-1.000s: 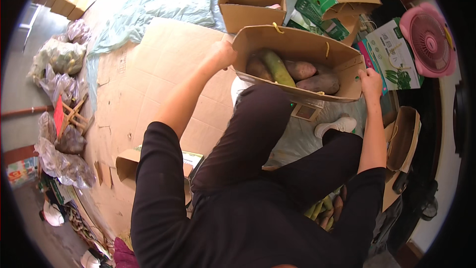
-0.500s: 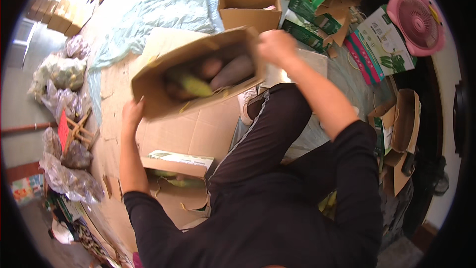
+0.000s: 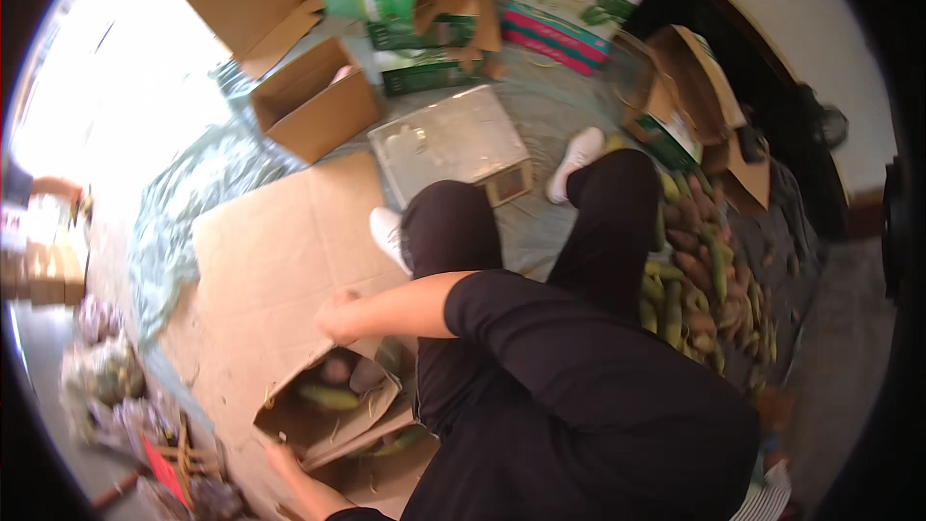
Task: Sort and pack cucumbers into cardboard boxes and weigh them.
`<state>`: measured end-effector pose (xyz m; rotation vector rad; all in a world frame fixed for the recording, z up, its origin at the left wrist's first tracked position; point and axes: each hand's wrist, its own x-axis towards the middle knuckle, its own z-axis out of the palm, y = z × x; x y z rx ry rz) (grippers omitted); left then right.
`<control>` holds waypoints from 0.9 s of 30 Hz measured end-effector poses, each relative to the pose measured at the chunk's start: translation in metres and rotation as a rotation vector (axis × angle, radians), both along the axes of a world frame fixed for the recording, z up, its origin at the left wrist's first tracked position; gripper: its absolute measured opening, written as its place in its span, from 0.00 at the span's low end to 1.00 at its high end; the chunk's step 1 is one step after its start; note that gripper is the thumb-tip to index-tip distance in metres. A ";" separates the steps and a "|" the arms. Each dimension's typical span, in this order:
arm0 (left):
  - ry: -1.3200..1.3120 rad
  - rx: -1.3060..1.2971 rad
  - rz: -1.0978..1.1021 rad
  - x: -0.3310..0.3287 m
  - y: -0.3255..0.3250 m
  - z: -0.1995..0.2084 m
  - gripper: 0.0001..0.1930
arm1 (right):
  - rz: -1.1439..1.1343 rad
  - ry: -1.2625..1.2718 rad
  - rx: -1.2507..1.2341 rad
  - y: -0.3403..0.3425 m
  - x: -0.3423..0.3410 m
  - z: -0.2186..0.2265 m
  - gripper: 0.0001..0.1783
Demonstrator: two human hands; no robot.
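Observation:
Both my hands hold an open brown cardboard box (image 3: 287, 419), low in front of me and left of my leg. At its far right corner my right hand (image 3: 340, 316) is closed on the edge. My left hand (image 3: 286, 463) grips the near left corner, its fingers partly hidden. Inside the box lie a long green vegetable (image 3: 328, 397) and rounded reddish-brown tubers (image 3: 367, 375). Close beside it, partly covered, is a second open box (image 3: 391, 484) with green vegetables in it. A flat cardboard sheet (image 3: 280, 232) lies under and beyond the boxes.
A heap of green vegetables and brown tubers (image 3: 709, 280) lies right of my legs. Ahead stand a pale-topped box (image 3: 449, 143), an open brown box (image 3: 323, 121) and green printed cartons (image 3: 424, 58). Plastic bags (image 3: 101, 371) and a wooden stool (image 3: 188, 458) are at left.
My hands have brought the box down and back toward me, beside the second box. The view has swung right, so the heap of vegetables now shows.

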<state>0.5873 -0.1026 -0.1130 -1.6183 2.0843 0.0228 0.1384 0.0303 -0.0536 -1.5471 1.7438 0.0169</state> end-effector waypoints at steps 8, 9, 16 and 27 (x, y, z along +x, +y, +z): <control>0.552 -0.118 -0.108 -0.110 0.033 0.028 0.19 | -0.197 -0.049 -0.385 0.010 -0.081 0.054 0.12; 0.767 0.212 0.017 -0.159 0.056 0.042 0.20 | -0.267 -0.138 -0.441 0.019 -0.096 0.060 0.11; 0.481 0.803 -0.254 -0.255 0.174 0.015 0.18 | -0.529 -0.345 -0.802 0.108 -0.170 0.113 0.09; 0.183 0.441 -0.620 -0.221 0.209 0.011 0.17 | -0.901 0.096 -1.026 0.259 -0.279 0.135 0.09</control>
